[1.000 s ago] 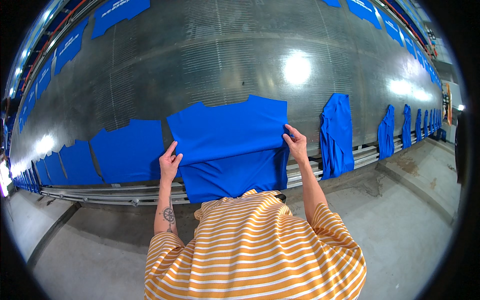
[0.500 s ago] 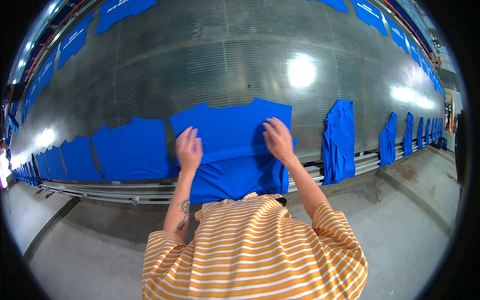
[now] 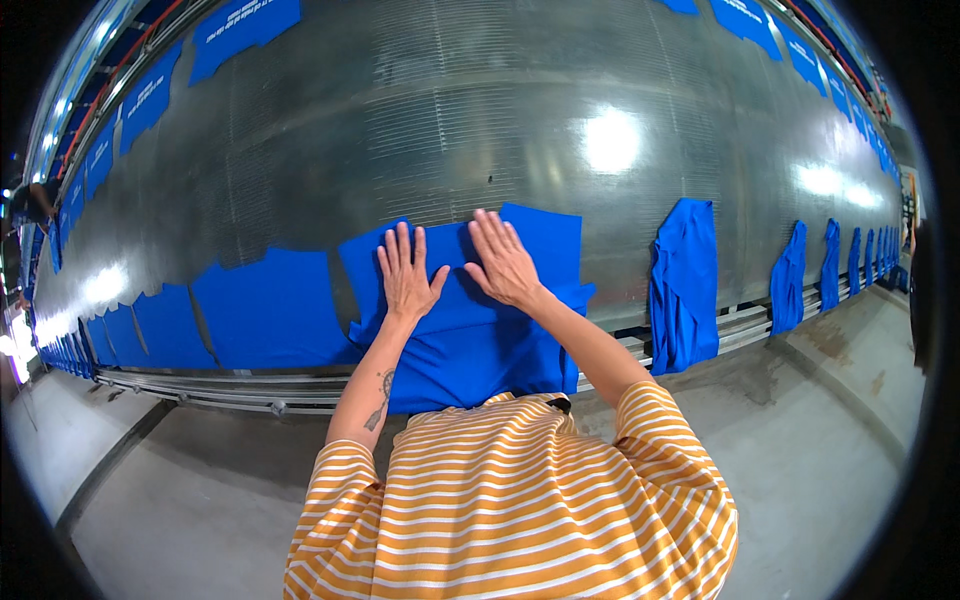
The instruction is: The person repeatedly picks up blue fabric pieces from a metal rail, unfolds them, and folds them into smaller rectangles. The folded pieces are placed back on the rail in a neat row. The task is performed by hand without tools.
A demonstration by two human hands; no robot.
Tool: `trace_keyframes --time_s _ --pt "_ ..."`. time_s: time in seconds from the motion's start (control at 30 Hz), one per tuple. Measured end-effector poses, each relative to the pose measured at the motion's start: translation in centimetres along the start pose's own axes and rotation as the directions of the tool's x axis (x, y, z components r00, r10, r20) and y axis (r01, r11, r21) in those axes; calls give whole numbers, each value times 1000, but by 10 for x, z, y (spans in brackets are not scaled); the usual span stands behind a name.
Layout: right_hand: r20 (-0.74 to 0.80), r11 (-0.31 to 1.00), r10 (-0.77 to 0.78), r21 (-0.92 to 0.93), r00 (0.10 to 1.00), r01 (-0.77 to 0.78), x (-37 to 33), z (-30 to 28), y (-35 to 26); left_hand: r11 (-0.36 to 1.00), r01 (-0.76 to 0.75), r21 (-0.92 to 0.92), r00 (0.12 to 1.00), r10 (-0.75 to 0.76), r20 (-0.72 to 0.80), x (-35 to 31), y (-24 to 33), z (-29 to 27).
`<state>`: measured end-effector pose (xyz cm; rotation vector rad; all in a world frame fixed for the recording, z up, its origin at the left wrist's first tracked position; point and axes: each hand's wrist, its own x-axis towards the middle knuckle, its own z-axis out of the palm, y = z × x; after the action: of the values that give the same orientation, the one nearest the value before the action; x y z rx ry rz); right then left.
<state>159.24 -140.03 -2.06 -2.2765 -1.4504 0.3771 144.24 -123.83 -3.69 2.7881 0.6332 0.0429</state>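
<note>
A long, dark, glossy worktop (image 3: 330, 170) is bordered along its near edge by pale metal rails (image 3: 235, 389), with a grey concrete floor (image 3: 200, 490) seen below. Flat blue fabric panels with white print (image 3: 245, 35) are spaced out along the far side. A plain blue, garment-shaped fabric panel (image 3: 490, 345) is laid at the near edge, its notched neckline turned away and its lower part draped loosely over the rails, apparently so that only the upper part is supported flat. The left hand (image 3: 408, 285) and the right hand (image 3: 505, 270) are placed palm down on it near the neckline. Each grip is open, fingers extended, nothing pinched; cloth can presumably be flattened this way without being creased. On the left, a wide, plain blue flat panel (image 3: 265, 310) is spread just beside. On the right, a narrow, folded blue cloth bundle (image 3: 683, 285) is set apart, probably leaving width for an opened piece.
</note>
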Motion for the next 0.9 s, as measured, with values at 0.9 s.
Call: trace_keyframes --time_s 0.9 --pt "456 -75 776 752 435 -655 -354 52 -7 46 579 -814 606 -693 391 -338 -27 22"
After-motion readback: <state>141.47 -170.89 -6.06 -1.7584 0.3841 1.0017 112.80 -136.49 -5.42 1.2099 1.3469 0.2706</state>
